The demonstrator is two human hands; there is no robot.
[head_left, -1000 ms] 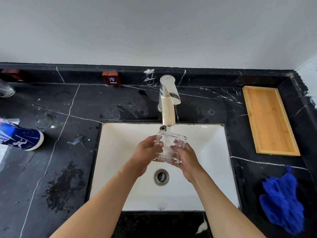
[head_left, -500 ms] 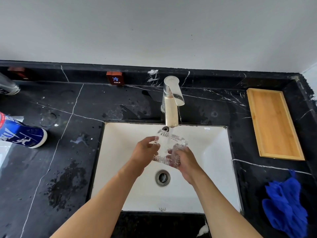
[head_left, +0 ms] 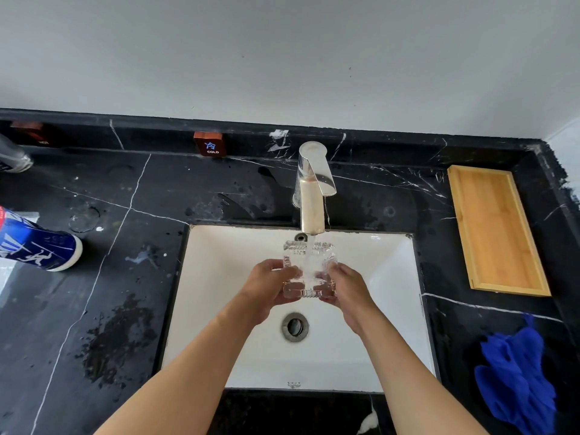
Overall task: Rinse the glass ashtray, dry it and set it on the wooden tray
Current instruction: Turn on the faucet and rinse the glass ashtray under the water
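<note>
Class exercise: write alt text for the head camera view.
Two hands, left and right, hold a glass ashtray under a running tap over a white sink. A wooden tray lies right, above a blue cloth.

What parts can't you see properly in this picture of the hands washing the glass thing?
- Glass ashtray, head view: its sides are covered by the left hand and right hand, its middle blurred by running water.
- Blue can: cut off by the left edge.
- Blue cloth: runs off the bottom edge.
- Left red tag: print too small.
</note>
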